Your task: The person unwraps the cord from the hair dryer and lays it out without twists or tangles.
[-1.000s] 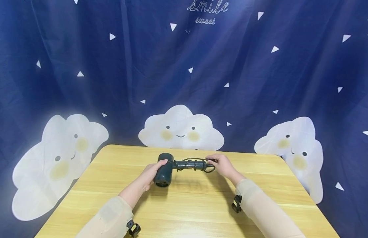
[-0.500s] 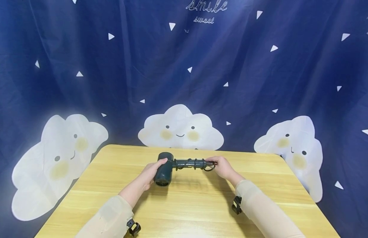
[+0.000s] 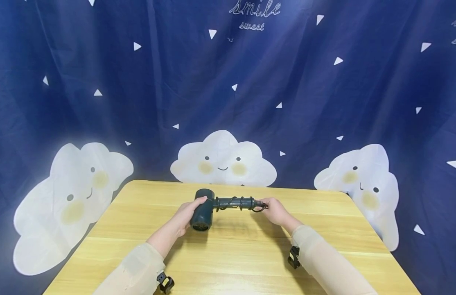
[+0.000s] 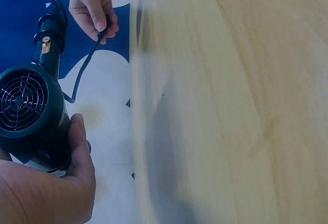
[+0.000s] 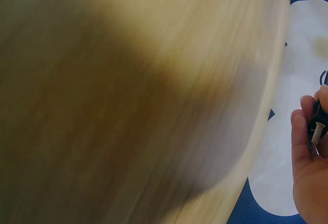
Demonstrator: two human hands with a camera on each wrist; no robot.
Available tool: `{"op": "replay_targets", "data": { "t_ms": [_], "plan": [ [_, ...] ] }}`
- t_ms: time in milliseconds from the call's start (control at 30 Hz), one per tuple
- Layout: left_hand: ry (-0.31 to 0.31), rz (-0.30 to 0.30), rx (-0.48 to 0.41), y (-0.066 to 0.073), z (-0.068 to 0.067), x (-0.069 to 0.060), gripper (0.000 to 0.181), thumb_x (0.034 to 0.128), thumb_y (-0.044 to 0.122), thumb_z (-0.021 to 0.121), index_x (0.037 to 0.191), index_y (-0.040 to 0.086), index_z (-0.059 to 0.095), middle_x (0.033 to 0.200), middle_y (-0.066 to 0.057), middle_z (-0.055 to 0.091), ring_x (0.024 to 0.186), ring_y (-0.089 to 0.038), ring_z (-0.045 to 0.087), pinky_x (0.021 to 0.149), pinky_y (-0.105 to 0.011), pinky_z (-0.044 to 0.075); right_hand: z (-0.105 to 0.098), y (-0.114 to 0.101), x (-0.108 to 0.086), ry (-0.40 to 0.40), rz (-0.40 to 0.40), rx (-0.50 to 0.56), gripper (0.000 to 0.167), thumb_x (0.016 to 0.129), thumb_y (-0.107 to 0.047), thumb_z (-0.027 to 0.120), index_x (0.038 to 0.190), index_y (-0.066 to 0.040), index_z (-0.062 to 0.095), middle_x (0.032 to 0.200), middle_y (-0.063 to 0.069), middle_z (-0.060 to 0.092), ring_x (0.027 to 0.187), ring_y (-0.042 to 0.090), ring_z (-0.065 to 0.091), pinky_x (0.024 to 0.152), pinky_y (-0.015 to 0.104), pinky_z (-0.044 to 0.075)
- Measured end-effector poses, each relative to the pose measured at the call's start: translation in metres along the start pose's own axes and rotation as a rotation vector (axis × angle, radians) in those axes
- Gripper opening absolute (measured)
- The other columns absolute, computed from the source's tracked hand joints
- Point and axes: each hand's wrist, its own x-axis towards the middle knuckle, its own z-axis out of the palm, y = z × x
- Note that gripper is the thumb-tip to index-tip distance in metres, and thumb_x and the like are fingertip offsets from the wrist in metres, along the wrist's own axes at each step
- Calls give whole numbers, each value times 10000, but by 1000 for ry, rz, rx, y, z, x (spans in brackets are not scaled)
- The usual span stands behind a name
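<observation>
A dark teal hair dryer is held above the table, its handle pointing right. My left hand grips the barrel, with the thumb on the near side; the left wrist view shows the round air grille beside that hand. A black cord winds around the handle. At the handle's end, my right hand pinches the cord's plug, whose metal prongs show in the right wrist view. Between handle and right hand, a loose stretch of cord hangs in the left wrist view.
The wooden table lies below both hands, its far edge just beyond the hair dryer. Behind it hangs a dark blue curtain printed with clouds and triangles. Each sleeve carries a black wrist mount.
The loose cord that arched above the handle has come down toward its end. My right hand has moved slightly lower and nearer. The left hand and hair dryer have hardly moved.
</observation>
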Motion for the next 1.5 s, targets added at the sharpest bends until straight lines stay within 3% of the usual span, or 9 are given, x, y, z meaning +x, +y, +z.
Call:
{"op": "replay_targets", "data": {
  "t_ms": [267,400,567,767,933,1033,1167,1267,1500],
  "plan": [
    [6,-13,-4,0,-1,-1,799,855,610,674,1335,-18,554,1008,-113,735,867,-237,732,763,-310,584,0,0,-2,-20,-10,-15,58,899,-107,738,919,-69,776,919,86,751,765,132,643,778,379,550],
    [6,-10,-4,0,-1,0,808,848,625,673,1338,-7,559,1014,-109,733,875,-231,729,769,-302,578,0,0,-2,-47,1,4,64,914,-56,706,911,-42,768,833,103,728,652,125,557,670,330,511],
    [7,-1,10,0,-2,1,819,847,637,666,1342,-7,560,1019,-108,734,880,-233,728,771,-301,573,3,1,-5,-81,-4,-6,146,913,-13,690,1030,-28,777,1040,157,744,927,261,683,761,354,520],
    [19,-6,3,1,-3,0,823,840,642,670,1340,-2,561,1022,-115,730,877,-242,728,778,-314,576,4,-2,-6,-89,-34,9,169,928,-68,703,1075,-10,761,1120,139,731,1177,391,618,979,505,494],
    [26,-4,1,3,-4,0,811,847,629,672,1338,-7,563,1021,-117,730,872,-236,728,772,-304,575,3,-3,-7,-110,-50,17,151,923,-69,708,1052,-16,767,1134,129,728,1157,369,634,970,473,509],
    [25,-5,3,2,-5,1,799,863,615,665,1350,-9,554,1028,-117,727,874,-230,725,771,-296,571,2,-5,-8,-134,-44,14,150,930,-74,702,1057,-51,777,1167,111,719,1118,300,659,896,367,548],
    [33,-1,2,3,-6,1,794,876,608,655,1365,-8,544,1026,-105,727,873,-220,723,772,-288,568,2,-8,-9,-171,-16,44,193,943,-84,690,1119,-48,760,1156,125,720,792,181,653,663,242,508],
    [36,5,6,4,-6,0,806,876,609,655,1378,-11,532,1020,-91,727,866,-211,722,766,-287,569,2,-10,-11,-192,-9,67,218,952,-91,679,1146,-12,740,1128,150,721,709,135,593,623,240,488],
    [48,-1,4,6,-9,1,820,861,617,664,1367,-14,532,1021,-114,725,849,-218,726,751,-284,575,4,-9,-14,-206,-73,34,178,952,-118,688,1098,-45,759,1111,117,733,1020,220,688,845,296,558]
  ]
}}
